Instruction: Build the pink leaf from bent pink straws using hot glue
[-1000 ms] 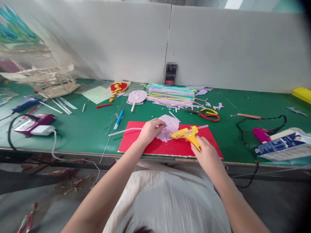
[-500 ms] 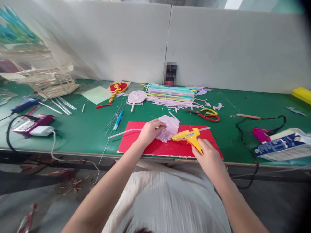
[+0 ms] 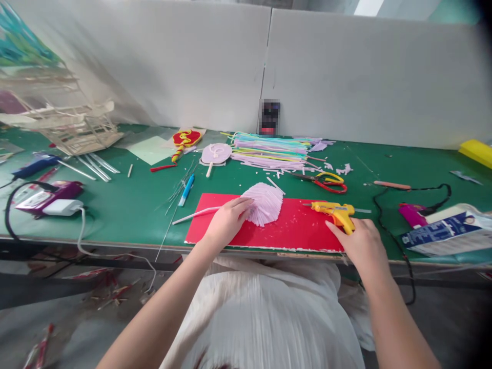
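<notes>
The yellow glue gun [image 3: 333, 209] has left the lilac disc's [image 3: 267, 202] 6 o'clock edge and now sits well apart at 3 o'clock, the right hand [image 3: 367, 248] shifting with it; the left hand's [image 3: 226, 220] fingertips have slid from near the disc's middle towards 9 o'clock, baring more strips

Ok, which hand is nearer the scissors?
Right. The right hand, at the handle of the yellow glue gun, is on the near side of the scissors; the left hand is farther off to their left, at the lilac disc.
</notes>
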The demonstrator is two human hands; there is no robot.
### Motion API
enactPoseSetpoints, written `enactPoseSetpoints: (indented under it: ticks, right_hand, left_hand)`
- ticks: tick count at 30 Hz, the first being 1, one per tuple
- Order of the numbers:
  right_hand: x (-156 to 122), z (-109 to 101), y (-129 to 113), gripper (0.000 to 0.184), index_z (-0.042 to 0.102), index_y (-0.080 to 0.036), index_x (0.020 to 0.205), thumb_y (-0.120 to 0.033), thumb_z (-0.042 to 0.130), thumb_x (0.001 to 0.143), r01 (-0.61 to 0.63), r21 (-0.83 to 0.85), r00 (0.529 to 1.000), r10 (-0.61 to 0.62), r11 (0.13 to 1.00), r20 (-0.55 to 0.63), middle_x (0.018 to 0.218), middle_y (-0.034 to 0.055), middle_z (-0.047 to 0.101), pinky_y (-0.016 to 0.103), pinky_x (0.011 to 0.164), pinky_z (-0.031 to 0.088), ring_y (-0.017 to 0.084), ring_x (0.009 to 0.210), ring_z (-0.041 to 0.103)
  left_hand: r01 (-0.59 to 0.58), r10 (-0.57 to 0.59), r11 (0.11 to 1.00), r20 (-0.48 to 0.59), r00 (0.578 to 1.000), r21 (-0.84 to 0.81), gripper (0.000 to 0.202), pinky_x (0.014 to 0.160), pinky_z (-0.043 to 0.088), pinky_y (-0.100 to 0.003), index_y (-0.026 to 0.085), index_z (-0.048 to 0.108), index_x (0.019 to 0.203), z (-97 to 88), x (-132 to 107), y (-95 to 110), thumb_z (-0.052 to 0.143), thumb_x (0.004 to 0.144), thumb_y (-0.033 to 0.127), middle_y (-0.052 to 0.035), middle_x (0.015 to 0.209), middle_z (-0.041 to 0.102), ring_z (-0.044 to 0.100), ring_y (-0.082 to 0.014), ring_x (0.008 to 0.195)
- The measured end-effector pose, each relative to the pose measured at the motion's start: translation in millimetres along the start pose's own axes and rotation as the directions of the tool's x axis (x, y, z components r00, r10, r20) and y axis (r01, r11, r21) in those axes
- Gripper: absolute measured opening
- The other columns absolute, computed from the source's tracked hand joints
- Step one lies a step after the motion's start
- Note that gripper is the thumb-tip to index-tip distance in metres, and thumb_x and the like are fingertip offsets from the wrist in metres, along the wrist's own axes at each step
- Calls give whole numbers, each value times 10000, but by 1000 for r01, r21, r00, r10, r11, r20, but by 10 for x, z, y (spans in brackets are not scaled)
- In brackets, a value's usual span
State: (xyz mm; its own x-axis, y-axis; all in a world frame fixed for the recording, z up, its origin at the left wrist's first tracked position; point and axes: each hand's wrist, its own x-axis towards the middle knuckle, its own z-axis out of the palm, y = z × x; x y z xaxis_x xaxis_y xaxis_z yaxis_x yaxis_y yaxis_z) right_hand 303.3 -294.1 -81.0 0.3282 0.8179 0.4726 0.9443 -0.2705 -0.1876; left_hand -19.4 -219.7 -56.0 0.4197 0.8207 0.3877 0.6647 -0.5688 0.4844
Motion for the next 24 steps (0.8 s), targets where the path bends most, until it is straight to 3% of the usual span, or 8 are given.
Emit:
enactPoseSetpoints:
  ticks: [3, 5, 7, 10, 12, 16, 24]
  right_hand:
    - [-53, -77, -251, 625, 548, -101, 1163, -590, 539, 774, -42, 4, 992, 42, 999, -123, 1039, 199, 568, 451, 723, 458, 331, 920, 553]
    - [-111, -124, -517, 465, 567, -151, 1153, -486, 526, 833, 85, 162, 980, -53, 983, -192, 1105, 181, 568, 461, 813, 455, 307, 999, 549]
    - [-179, -144, -809, 303, 603, -196, 1098, -377, 491, 883, 259, 399, 964, -213, 879, -157, 1032, 125, 609, 410, 866, 465, 249, 1005, 568]
    - [-264, -125, -1178, 242, 617, -224, 1080, -307, 486, 894, 273, 641, 950, -305, 717, -63, 958, 81, 635, 338, 813, 512, 196, 893, 619]
    - [-286, -92, -1329, 234, 621, -227, 1077, -293, 490, 895, 255, 707, 945, -325, 659, -38, 925, 68, 643, 320, 788, 525, 185, 854, 631]
    - [-267, -15, -1423, 224, 641, -216, 1048, -265, 474, 905, 255, 722, 939, -344, 643, -25, 919, 68, 657, 322, 822, 513, 188, 887, 629]
    - [-311, 58, -1406, 222, 666, -208, 1030, -254, 491, 902, 305, 656, 928, -370, 690, -42, 937, 72, 655, 320, 833, 500, 191, 892, 617]
  left_hand:
    - [11, -13, 995, 17, 1000, 102, 334, 1016, 435, -364, 187, 573, 1215, 29, -68, 23, 447, 912, 251, -73, 1278, 584, 550, -205, 1168]
    - [-42, 37, 988, 32, 999, 151, 333, 1073, 373, -395, 184, 569, 1216, 52, -100, 31, 443, 916, 253, -72, 1296, 571, 522, -205, 1205]
    - [-86, 80, 981, 38, 996, 176, 322, 1093, 347, -402, 177, 581, 1198, 67, -120, 36, 434, 921, 252, -72, 1292, 574, 511, -203, 1218]
    - [-104, 99, 978, 32, 995, 181, 310, 1049, 408, -368, 175, 598, 1170, 70, -134, 42, 424, 925, 254, -69, 1255, 603, 547, -199, 1178]
    - [-118, 114, 977, 32, 993, 179, 305, 1022, 436, -350, 184, 602, 1163, 66, -137, 47, 417, 928, 245, -62, 1239, 615, 570, -193, 1150]
    - [-122, 118, 978, 35, 992, 170, 305, 1003, 450, -333, 152, 601, 1161, 60, -138, 53, 418, 927, 222, -78, 1242, 612, 577, -193, 1139]
    - [-126, 123, 980, 29, 992, 151, 289, 995, 454, -323, 153, 608, 1148, 65, -144, 33, 440, 919, 210, -74, 1231, 620, 583, -189, 1129]
